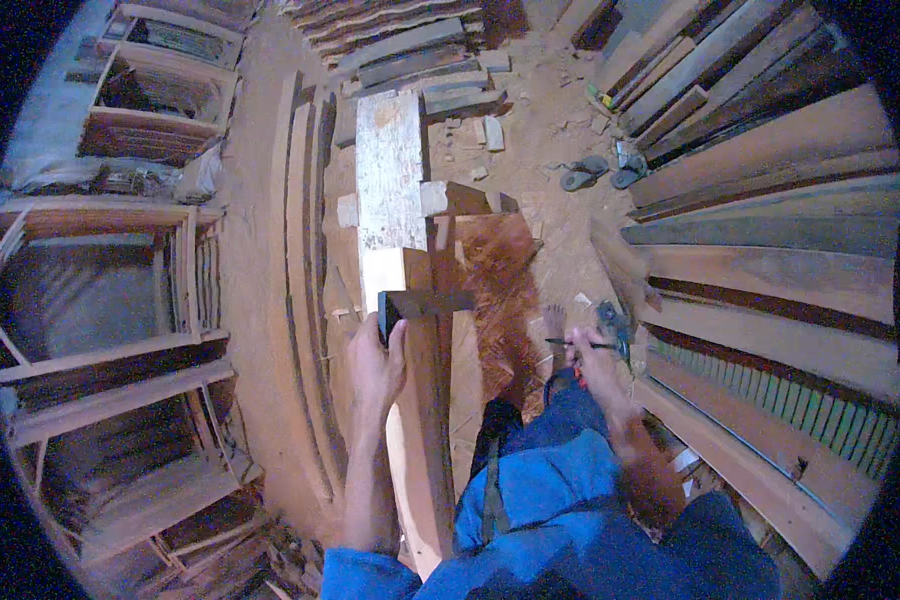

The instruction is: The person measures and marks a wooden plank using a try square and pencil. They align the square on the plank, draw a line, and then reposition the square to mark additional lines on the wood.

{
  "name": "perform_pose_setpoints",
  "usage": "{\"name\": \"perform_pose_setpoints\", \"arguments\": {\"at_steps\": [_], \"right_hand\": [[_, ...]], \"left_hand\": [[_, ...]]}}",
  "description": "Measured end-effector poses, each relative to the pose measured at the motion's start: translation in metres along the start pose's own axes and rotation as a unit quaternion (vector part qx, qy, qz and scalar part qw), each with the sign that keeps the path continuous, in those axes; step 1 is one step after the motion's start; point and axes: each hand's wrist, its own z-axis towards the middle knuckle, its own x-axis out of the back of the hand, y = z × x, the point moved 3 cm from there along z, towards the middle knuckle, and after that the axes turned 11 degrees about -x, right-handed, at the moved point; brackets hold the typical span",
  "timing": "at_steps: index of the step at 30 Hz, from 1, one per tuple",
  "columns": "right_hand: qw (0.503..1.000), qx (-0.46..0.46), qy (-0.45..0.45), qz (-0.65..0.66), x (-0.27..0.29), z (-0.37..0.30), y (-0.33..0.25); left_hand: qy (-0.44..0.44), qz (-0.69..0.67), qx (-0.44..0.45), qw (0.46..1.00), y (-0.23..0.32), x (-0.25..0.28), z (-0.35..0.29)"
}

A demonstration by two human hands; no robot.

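Observation:
My left hand [375, 362] is closed around the dark stock of a try square [384, 312]. The square's blade reaches rightward across a long squared timber [420, 420]. That timber runs from near my body to a worn, white-stained bench plank [390, 170], and its far end rests by the plank. Off to the right, over my leg, my right hand [592, 362] is closed on a thin dark pencil-like stick [562, 342], apart from the timber. Motion blurs the right hand a little.
Stacked boards [770, 270] line the right side. Wooden frames [110, 300] stand along the left. Long strips [295, 260] lie left of the bench, with offcuts [460, 75] beyond it. A pair of sandals [585, 172] and a dark tool [613, 325] rest on the dusty floor.

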Motion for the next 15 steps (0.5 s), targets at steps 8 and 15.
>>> {"name": "perform_pose_setpoints", "arguments": {"at_steps": [8, 15], "right_hand": [[0.928, 0.331, -0.046, -0.166, -0.092, 0.035, -0.042], [0.940, 0.195, -0.236, -0.148, -0.188, 0.004, -0.082]], "left_hand": [[-0.075, 0.045, 0.055, 0.995, 0.030, 0.011, -0.055], [-0.091, 0.014, 0.210, 0.973, 0.033, 0.000, -0.097]]}}
